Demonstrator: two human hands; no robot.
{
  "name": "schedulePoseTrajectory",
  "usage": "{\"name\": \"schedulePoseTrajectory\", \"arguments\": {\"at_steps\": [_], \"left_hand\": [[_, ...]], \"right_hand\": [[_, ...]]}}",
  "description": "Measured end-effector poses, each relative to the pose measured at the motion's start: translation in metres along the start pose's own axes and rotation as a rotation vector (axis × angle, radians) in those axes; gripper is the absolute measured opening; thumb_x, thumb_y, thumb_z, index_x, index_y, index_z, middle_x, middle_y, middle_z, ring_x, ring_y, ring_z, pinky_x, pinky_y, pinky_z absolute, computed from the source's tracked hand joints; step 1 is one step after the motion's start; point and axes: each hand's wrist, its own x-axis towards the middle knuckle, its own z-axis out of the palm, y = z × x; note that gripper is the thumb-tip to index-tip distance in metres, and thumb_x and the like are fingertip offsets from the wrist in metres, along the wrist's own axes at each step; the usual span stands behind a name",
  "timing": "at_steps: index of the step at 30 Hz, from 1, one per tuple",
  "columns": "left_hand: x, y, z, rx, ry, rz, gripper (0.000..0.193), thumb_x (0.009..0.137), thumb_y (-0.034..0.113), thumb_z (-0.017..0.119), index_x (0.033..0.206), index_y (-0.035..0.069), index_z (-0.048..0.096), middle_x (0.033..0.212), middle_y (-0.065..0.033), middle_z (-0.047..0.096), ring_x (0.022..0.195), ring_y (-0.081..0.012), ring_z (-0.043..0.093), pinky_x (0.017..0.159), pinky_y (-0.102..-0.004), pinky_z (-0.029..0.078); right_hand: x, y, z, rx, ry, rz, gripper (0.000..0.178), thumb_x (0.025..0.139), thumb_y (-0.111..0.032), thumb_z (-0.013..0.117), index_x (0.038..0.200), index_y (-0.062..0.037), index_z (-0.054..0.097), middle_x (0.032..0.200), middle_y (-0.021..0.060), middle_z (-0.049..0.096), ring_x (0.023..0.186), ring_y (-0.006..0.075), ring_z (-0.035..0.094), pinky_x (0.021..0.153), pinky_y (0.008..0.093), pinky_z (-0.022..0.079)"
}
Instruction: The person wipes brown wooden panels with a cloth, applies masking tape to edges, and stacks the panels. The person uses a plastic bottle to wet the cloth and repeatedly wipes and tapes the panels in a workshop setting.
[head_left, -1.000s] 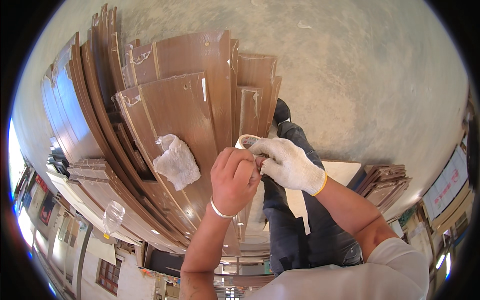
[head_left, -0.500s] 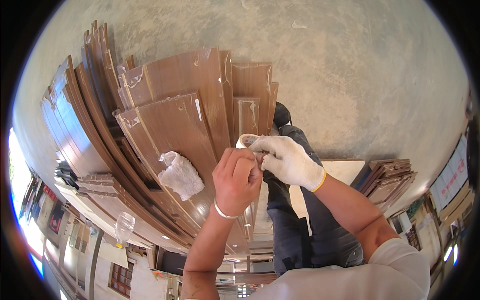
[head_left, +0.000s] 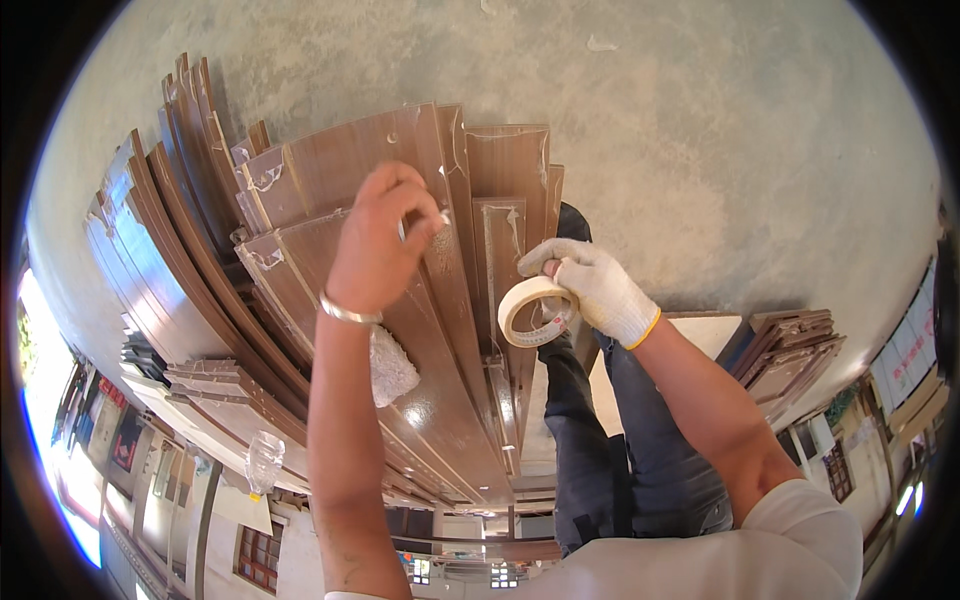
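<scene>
Bare, with a bangle at the wrist, my left hand (head_left: 375,240) reaches over the brown wooden panels (head_left: 330,165). Its thumb and forefinger pinch a small white piece of tape (head_left: 444,216). My right hand (head_left: 605,290), in a white knit glove, grips a roll of cream masking tape (head_left: 515,325) by its upper right edge. The roll hangs tilted in front of my legs, its open ring showing. Below my left wrist a crumpled white cloth (head_left: 393,370) lies on a panel, partly hidden by the forearm.
More brown boards (head_left: 160,260) lean in rows at the left. A clear plastic bottle (head_left: 264,462) stands near them at lower left. At the right is another stack of brown panels (head_left: 785,345), beside a pale board (head_left: 705,330). Concrete floor (head_left: 690,150) stretches beyond.
My hands have parted. The left went up and left over the panels with the small white piece; the right moved slightly right, and the tape roll now shows almost whole.
</scene>
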Motion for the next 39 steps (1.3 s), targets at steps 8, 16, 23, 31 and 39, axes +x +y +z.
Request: {"name": "schedulePoseTrajectory", "arguments": {"at_steps": [8, 16, 23, 31, 39], "left_hand": [[0.044, -0.026, 0.001, 0.284, -0.247, 0.031, 0.016, 0.089, 0.0, 0.074, 0.092, 0.008, 0.061, 0.1, -0.0063, 0.057, 0.099, -0.0317, 0.063, 0.083, -0.0455, 0.052], [0.059, -0.032, 0.004, 0.424, -0.26, 0.095, 0.014, 0.088, 0.003, 0.073, 0.092, 0.01, 0.062, 0.098, -0.0068, 0.058, 0.098, -0.0335, 0.065, 0.08, -0.0467, 0.052], [0.064, -0.038, 0.01, 0.458, -0.218, 0.118, 0.009, 0.088, 0.006, 0.073, 0.088, 0.01, 0.066, 0.094, -0.0066, 0.059, 0.095, -0.0323, 0.066, 0.079, -0.0473, 0.053], [0.06, -0.04, 0.019, 0.526, -0.104, 0.159, 0.011, 0.087, 0.01, 0.077, 0.086, 0.011, 0.066, 0.092, -0.0053, 0.062, 0.094, -0.0303, 0.067, 0.077, -0.046, 0.055], [0.061, -0.034, 0.02, 0.51, -0.006, -0.068, 0.023, 0.083, 0.019, 0.087, 0.082, 0.01, 0.066, 0.082, -0.0045, 0.066, 0.081, -0.0279, 0.067, 0.07, -0.043, 0.052]], "right_hand": [[0.001, 0.015, -0.005, -0.461, 0.045, -0.106, 0.028, 0.107, -0.012, 0.052, 0.121, 0.0001, 0.073, 0.112, 0.0101, 0.076, 0.103, 0.0157, 0.067, 0.094, 0.0327, 0.054], [0.004, 0.032, -0.019, -0.563, 0.05, -0.098, 0.033, 0.097, -0.001, 0.046, 0.116, 0.0001, 0.073, 0.101, 0.0039, 0.063, 0.098, 0.0136, 0.06, 0.093, 0.0285, 0.05], [0.005, 0.03, -0.021, -0.603, 0.052, -0.111, 0.031, 0.101, -0.004, 0.047, 0.118, 0.0005, 0.073, 0.106, 0.0086, 0.069, 0.102, 0.0163, 0.065, 0.095, 0.0319, 0.052], [0.008, 0.027, -0.024, -0.698, 0.066, -0.086, 0.028, 0.108, -0.017, 0.053, 0.122, -0.0042, 0.073, 0.12, 0.0157, 0.076, 0.113, 0.0274, 0.073, 0.099, 0.038, 0.055], [0.013, 0.031, -0.018, -0.667, 0.051, -0.099, 0.029, 0.105, -0.008, 0.049, 0.12, -0.0022, 0.073, 0.115, 0.0125, 0.074, 0.108, 0.0213, 0.07, 0.099, 0.0348, 0.053]]}}
